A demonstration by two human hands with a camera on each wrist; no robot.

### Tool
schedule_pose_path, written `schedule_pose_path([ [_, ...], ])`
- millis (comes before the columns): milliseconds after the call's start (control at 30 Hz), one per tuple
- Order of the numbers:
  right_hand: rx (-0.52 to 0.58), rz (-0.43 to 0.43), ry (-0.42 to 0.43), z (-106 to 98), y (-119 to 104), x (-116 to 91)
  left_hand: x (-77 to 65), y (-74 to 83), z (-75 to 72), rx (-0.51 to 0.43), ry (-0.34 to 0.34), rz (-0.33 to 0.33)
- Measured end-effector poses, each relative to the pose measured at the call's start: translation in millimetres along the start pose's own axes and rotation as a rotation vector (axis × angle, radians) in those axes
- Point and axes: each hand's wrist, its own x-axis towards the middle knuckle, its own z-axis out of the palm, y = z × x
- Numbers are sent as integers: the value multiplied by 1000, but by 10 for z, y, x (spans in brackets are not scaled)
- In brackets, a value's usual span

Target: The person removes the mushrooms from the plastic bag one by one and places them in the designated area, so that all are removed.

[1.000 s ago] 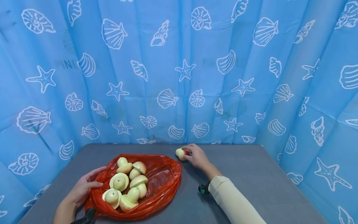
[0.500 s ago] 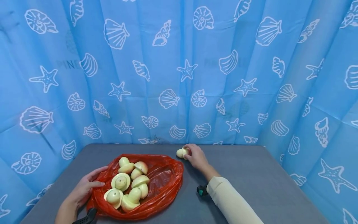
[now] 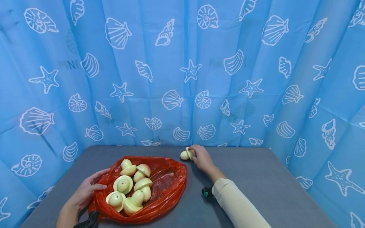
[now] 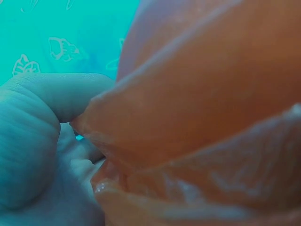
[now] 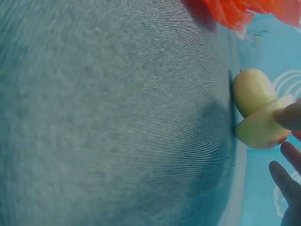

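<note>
A red plastic bag (image 3: 168,190) lies spread with its mouth facing up at the left front of the table. Several pale yellow, mushroom-shaped pieces (image 3: 123,184) sit inside it, some with a reddish blush on the cap. My left hand (image 3: 85,191) holds the bag's left rim, with the film between thumb and fingers in the left wrist view. Near the table's back edge, my right hand (image 3: 201,157) pinches the cap of another mushroom-shaped piece (image 5: 254,89). Its rounded stem points left in the head view, and the piece lies on its side, low at the tabletop.
The grey tabletop (image 3: 251,186) extends right of the bag. Behind it and along both sides hangs a blue curtain (image 3: 182,79) printed with white shells and starfish. Dark bands (image 3: 206,192) sit at both wrists.
In my right hand the mushroom-shaped piece has turned and shifted slightly, so more of its stem and cap edge shows. My left hand and the bag look the same; the head view shifted slightly.
</note>
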Motion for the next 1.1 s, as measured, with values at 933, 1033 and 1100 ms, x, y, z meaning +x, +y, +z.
schedule_pose_path([
  [933,216,-157,1,-217,-904,84,4,8,-1,-11,8,-18],
  [1033,276,-189,-47,-196,-1028,70,6,6,-2,-15,6,-18],
  [1100,313,-199,-86,-172,-1103,57,7,4,-2,-16,2,-19],
])
